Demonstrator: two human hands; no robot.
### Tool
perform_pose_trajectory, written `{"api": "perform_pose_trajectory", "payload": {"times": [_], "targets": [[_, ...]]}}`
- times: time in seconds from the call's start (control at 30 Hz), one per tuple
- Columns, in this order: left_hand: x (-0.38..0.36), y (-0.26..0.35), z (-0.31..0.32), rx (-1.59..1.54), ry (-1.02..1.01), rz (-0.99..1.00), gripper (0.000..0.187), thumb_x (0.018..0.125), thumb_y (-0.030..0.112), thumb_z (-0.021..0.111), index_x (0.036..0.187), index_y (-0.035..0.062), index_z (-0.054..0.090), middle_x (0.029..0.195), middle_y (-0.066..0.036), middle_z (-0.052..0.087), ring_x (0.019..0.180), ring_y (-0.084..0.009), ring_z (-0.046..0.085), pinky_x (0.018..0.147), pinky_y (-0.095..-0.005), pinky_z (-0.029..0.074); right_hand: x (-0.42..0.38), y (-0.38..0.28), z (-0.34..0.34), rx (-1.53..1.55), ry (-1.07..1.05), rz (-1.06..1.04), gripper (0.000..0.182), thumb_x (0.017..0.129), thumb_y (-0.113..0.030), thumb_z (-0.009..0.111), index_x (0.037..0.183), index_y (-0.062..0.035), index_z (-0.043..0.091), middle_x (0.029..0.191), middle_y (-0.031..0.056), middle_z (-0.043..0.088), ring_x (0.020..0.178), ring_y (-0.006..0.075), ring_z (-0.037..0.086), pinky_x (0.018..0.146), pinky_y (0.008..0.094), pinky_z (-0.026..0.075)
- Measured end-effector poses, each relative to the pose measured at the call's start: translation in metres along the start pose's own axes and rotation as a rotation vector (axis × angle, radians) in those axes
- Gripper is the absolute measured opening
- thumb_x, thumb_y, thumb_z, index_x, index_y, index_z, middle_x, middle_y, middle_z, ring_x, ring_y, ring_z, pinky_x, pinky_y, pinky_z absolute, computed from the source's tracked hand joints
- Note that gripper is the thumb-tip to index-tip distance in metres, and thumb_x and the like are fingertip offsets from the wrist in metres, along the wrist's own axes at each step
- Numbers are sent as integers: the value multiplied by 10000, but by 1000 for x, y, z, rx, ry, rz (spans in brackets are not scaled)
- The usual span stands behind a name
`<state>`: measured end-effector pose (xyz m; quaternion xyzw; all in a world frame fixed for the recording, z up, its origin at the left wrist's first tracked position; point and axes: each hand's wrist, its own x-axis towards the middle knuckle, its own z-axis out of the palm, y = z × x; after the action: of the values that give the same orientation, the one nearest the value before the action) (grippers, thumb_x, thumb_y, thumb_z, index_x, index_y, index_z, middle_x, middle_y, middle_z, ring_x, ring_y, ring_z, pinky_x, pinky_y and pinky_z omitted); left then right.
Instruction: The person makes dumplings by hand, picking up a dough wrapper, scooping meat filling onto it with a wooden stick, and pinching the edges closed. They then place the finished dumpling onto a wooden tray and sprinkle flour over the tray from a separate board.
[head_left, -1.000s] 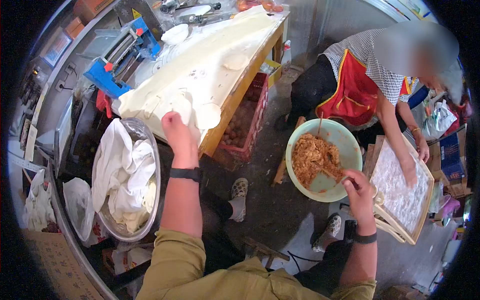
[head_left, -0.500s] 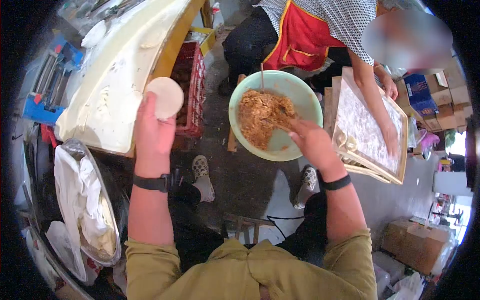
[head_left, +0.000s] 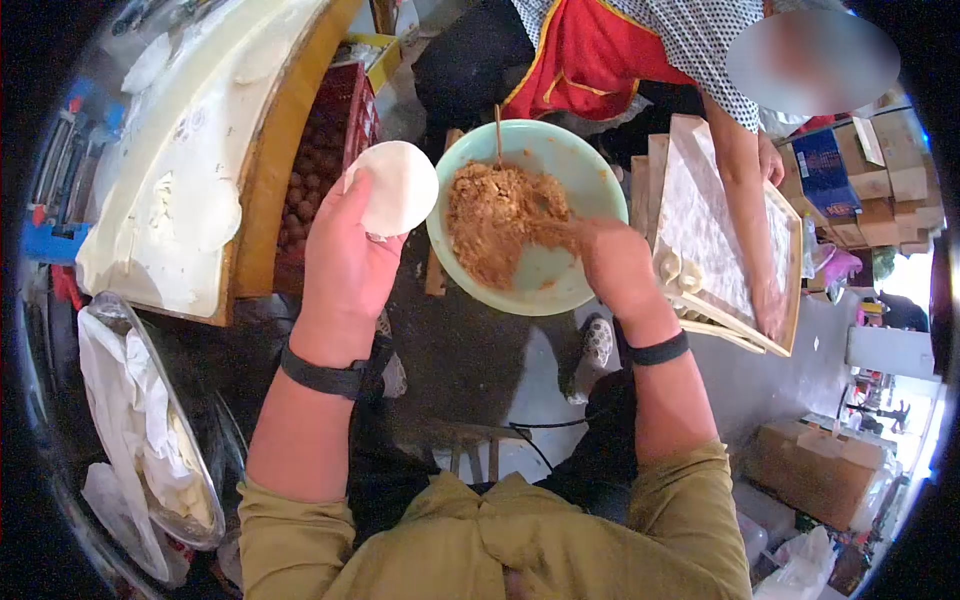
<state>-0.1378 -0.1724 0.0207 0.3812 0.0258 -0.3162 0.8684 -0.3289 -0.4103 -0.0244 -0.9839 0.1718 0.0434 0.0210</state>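
Note:
A round, pale dough wrapper (head_left: 402, 190) lies on the fingers of my left hand (head_left: 345, 250), with the thumb over its edge. Just right of it is the light green bowl (head_left: 590, 180), which holds a brown, crumbly filling (head_left: 495, 215). My right hand (head_left: 615, 262) is over the bowl's right side, fingers closed around a stick-like tool (head_left: 560, 232) whose far end is in the filling. A second thin stick (head_left: 499, 135) stands at the bowl's back edge.
A flour-dusted table (head_left: 255, 150) is at the left, beside a red crate (head_left: 360, 115). A person in a red apron (head_left: 600, 60) reaches over a floured tray (head_left: 700, 200) with dumplings (head_left: 678, 270). A metal basin (head_left: 205, 480) with white cloth sits lower left.
My left hand has moved right with the wrapper, closer to the bowl. My right hand has turned and shifted slightly over the bowl. The whole view has shifted a little.

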Motion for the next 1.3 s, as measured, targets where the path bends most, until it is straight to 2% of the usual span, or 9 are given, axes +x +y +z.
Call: {"api": "perform_pose_trajectory", "payload": {"times": [0.17,0.27,0.47,0.57,0.77,0.87,0.97,1.07,1.3], "targets": [[-2,-7,6,27,26,-18,314,1040,168,511,1291,-10,566,1260,-129,649,1162,-226,637,1018,-367,506,-1,3,32,63,54,15,317,846,-15,542,1103,-100,708,973,168,673,942,369,666,791,464,549],[4,-11,-1,11,-12,-20,349,1007,187,584,1299,-4,575,1283,-127,647,1179,-242,633,1022,-394,513,7,-1,36,66,-39,-6,326,840,0,541,1098,-97,716,965,178,673,957,380,660,822,458,542],[7,-10,-1,12,-12,-41,335,1014,181,571,1295,0,581,1278,-128,652,1184,-238,632,1029,-400,511,-3,-7,52,186,-128,-140,328,826,-9,542,1064,-110,743,953,151,686,951,362,664,818,450,541],[8,-12,1,13,-23,-39,332,1014,181,572,1292,0,584,1277,-130,653,1183,-241,633,1031,-404,510,-6,-7,34,120,-196,-206,313,826,-32,554,1056,-116,749,972,145,688,954,355,663,816,449,540],[4,-15,8,18,-5,-50,301,1035,149,509,1278,-20,567,1250,-149,646,1163,-251,634,1031,-400,501,-17,0,5,181,24,-114,287,839,-55,568,1052,-121,749,908,156,680,907,364,669,788,457,543],[5,-18,6,34,20,-47,302,1035,143,507,1283,-22,560,1255,-150,643,1172,-257,628,1034,-408,499,-19,5,9,151,-11,-97,291,842,-51,561,1053,-124,748,895,155,685,884,367,673,783,459,546],[6,-21,7,39,23,-60,309,1032,144,514,1289,-23,554,1261,-151,638,1181,-262,622,1037,-416,497,-17,16,39,97,-177,-98,307,834,-37,551,1053,-127,746,921,150,693,889,361,674,791,457,546],[9,-23,3,27,-21,-81,343,1018,168,552,1308,-15,561,1306,-155,631,1210,-272,614,1053,-426,491,-18,17,49,206,-132,-116,321,826,-27,541,1050,-129,747,932,145,703,900,359,676,795,462,546],[10,-25,7,58,15,-80,353,1017,157,544,1312,-37,552,1307,-168,628,1215,-280,611,1060,-435,487,-12,13,51,107,-288,-158,328,812,-16,552,1056,-124,743,938,138,712,925,359,674,823,447,545]]}}
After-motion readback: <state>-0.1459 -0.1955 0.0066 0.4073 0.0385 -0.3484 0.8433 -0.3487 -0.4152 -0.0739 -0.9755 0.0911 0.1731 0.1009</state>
